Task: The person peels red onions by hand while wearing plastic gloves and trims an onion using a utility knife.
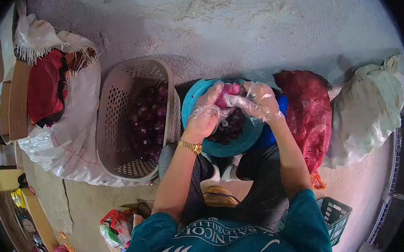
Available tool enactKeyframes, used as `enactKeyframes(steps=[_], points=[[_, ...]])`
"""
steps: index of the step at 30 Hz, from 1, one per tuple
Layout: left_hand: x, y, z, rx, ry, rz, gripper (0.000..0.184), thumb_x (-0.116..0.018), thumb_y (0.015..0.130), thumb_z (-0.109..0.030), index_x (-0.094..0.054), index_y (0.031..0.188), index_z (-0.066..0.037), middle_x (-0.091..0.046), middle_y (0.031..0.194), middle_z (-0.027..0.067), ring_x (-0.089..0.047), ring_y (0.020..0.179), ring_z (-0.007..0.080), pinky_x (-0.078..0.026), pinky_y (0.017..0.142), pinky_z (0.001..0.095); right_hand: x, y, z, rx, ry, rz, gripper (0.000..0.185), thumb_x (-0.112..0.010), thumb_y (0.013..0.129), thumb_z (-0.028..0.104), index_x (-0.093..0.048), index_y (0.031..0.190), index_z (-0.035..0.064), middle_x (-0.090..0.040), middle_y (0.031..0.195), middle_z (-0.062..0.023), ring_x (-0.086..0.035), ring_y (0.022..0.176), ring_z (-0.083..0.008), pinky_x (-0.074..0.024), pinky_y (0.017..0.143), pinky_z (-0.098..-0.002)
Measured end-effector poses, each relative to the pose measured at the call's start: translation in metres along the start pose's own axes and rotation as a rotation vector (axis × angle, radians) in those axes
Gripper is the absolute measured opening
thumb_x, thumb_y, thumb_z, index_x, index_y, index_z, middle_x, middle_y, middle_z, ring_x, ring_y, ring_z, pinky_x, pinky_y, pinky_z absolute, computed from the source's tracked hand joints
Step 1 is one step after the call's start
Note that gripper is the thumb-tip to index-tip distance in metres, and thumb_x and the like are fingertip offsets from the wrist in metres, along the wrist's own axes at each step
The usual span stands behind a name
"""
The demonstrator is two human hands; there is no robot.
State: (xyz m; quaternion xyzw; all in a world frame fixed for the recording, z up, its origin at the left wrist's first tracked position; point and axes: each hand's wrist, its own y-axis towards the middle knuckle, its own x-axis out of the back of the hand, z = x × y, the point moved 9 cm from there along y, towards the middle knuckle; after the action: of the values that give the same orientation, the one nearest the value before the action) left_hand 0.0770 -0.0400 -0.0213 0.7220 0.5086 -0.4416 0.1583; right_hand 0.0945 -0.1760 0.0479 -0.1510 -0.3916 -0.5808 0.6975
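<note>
Gripping a pink-purple onion (pixel 228 94) over the teal basin (pixel 234 150), my left hand (pixel 206 115) has its fingers curled around the near left side of it. My right hand (pixel 262 104) is partly closed, its fingers reaching in to the onion from the right; whether they pinch it or only touch it, I cannot tell. Clear plastic gloves cover both hands, and a gold watch (pixel 191 147) circles my left wrist. Below my hands, dark peelings or onions lie inside the basin; I cannot make out which. Just left of the basin is a tilted beige basket (pixel 109 106) holding many purple onions (pixel 149 118), with a large white sack (pixel 74 139) beyond it. To the right a red mesh sack (pixel 308 114) leans near the wall (pixel 260 23), beside a pale sack (pixel 365 112). A green crate (pixel 335 215) sits near me on the right.
</note>
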Motion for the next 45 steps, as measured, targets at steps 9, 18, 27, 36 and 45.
enactKeyframes(steps=[9,18,27,36,45], points=[[0.009,-0.001,0.006,-0.016,0.034,-0.106,0.029,-0.063,0.099,-0.026,-0.06,0.121,-0.009,-0.062,0.122,0.0062,-0.06,0.113,0.0202,-0.054,0.095,0.0465,-0.005,0.0,0.009,0.061,-0.046,0.045,0.057,-0.063,0.087,0.058,-0.066,0.075,0.003,-0.057,0.066,-0.0216,-0.059,0.066,-0.0411,-0.0454,0.061,-0.0459],[0.03,0.006,-0.019,-0.249,-0.044,-0.089,0.023,-0.064,0.097,-0.021,-0.06,0.113,-0.004,-0.065,0.111,0.0095,-0.064,0.104,0.0241,-0.055,0.097,0.0462,-0.023,-0.01,0.011,0.107,0.131,0.246,0.046,-0.065,0.091,0.049,-0.071,0.088,0.0033,-0.053,0.063,-0.0186,-0.049,0.058,-0.0326,-0.0445,0.061,-0.0393],[0.067,-0.023,-0.086,-0.689,-0.445,-0.408,0.075,-0.051,0.1,-0.049,-0.028,0.145,0.007,-0.054,0.13,0.024,-0.052,0.126,0.0396,-0.041,0.113,0.0541,-0.006,-0.013,-0.058,-0.108,-0.224,-0.083,0.047,-0.054,0.094,0.048,-0.069,0.096,0.0036,-0.066,0.087,-0.023,-0.064,0.089,-0.0427,-0.0501,0.081,-0.0481],[0.06,-0.017,-0.078,-0.532,-0.438,-0.257,0.067,-0.051,0.099,-0.052,-0.042,0.136,0.003,-0.051,0.139,0.0204,-0.05,0.127,0.0354,-0.043,0.108,0.0492,-0.011,-0.007,-0.03,-0.347,-0.478,0.291,0.063,-0.065,0.08,0.066,-0.071,0.086,0.0034,-0.07,0.091,-0.0182,-0.067,0.094,-0.036,-0.0519,0.083,-0.0454],[-0.001,0.008,0.012,-0.136,0.403,-0.012,0.043,-0.068,0.094,-0.024,-0.055,0.131,-0.007,-0.061,0.119,0.0052,-0.063,0.105,0.0194,-0.052,0.091,0.0354,0.02,-0.025,-0.045,-0.462,0.375,-0.173,0.042,-0.059,0.098,0.041,-0.059,0.117,0.0042,-0.068,0.106,-0.0169,-0.067,0.099,-0.0264,-0.0497,0.086,-0.0379]])
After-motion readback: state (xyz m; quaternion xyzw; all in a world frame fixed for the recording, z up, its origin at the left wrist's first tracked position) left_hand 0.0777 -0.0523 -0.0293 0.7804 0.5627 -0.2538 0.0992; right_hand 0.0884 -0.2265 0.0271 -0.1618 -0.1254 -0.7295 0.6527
